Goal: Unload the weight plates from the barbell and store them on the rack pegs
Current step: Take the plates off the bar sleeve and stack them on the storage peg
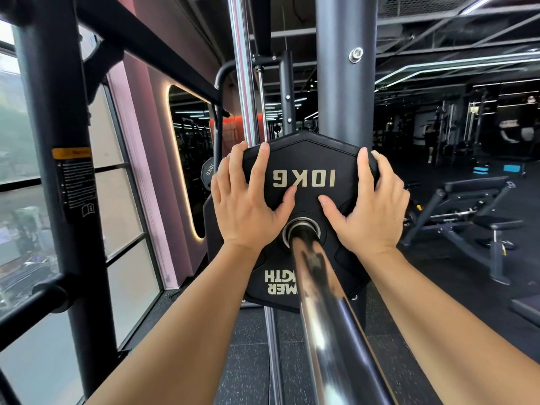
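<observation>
10kg plate (304, 159): on the barbell sleeve (321, 302), larger plate (211, 229) behind it
left grip (248, 197): clamped on its upper left edge — thumb on the face
right grip (371, 200): clamped on its upper right edge

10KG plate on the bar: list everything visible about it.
The plate is black and many-sided, with a matte, rubbery-looking coat. Its pale lettering, 10KG above the hub, reads upside down here. A metal ring lines its hole. It stands upright on the chrome bar, face to the camera. The left hand and right hand grip its upper edges, thumbs on the face. A larger plate seems to sit right behind it.
</observation>
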